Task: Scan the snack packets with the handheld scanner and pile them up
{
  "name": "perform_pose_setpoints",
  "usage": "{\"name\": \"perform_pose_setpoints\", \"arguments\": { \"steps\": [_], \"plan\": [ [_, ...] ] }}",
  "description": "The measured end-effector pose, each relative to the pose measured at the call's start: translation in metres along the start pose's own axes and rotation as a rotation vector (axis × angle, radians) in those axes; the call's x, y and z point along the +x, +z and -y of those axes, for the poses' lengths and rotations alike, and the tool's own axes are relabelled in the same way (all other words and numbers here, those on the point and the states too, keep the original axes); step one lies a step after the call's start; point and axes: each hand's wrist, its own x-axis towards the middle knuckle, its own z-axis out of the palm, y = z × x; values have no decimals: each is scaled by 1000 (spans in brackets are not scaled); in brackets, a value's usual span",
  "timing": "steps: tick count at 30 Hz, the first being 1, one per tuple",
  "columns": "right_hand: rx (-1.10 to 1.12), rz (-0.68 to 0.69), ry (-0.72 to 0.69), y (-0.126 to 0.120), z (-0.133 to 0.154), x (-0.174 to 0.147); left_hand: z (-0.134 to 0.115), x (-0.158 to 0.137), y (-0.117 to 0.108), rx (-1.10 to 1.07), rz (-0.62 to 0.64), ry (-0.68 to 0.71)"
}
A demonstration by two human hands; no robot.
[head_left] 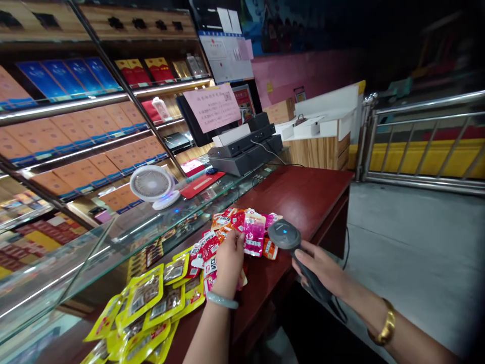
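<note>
My left hand [232,260] pinches the edge of a pink snack packet [254,233], lifted a little over a heap of red, orange and pink packets [210,245]. In my right hand [322,268] is a dark grey barcode scanner [285,234], held by its handle, its head just right of the pink packet. A blue light shows on the scanner's top, and its cable hangs below the handle. Left of the heap, yellow-edged snack packets [146,293] with dark contents lie piled on the dark red table [310,187].
A glass display counter [94,247] runs along the left, bearing a white fan [151,183], a red booklet [202,185] and a cash register [246,151] with a pink paper sign [212,107]. Shelves of boxes stand behind. A metal railing [424,114] is at the right.
</note>
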Motion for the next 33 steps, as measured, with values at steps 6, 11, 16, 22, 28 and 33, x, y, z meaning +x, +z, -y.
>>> {"name": "perform_pose_setpoints", "arguments": {
  "steps": [6, 11, 16, 22, 28, 33],
  "plan": [
    [38, 60, -15, 4, 11, 6, -8, -3, 5, 92, 21, 103],
    [17, 63, 27, -11, 6, 7, -2, -2, 3, 122, 22, 42],
    [11, -18, 95, -37, -8, 2, 13, 4, -6, 255, -74, -16],
    [-32, -105, 115, -56, -8, -4, 18, 8, -14, 409, -375, 31],
    [-10, -49, 139, -58, -8, -5, -3, -2, 5, 394, -61, 311],
    [-34, -6, 110, -56, -12, -8, -7, -7, 17, 484, 103, 353]
  ]
}}
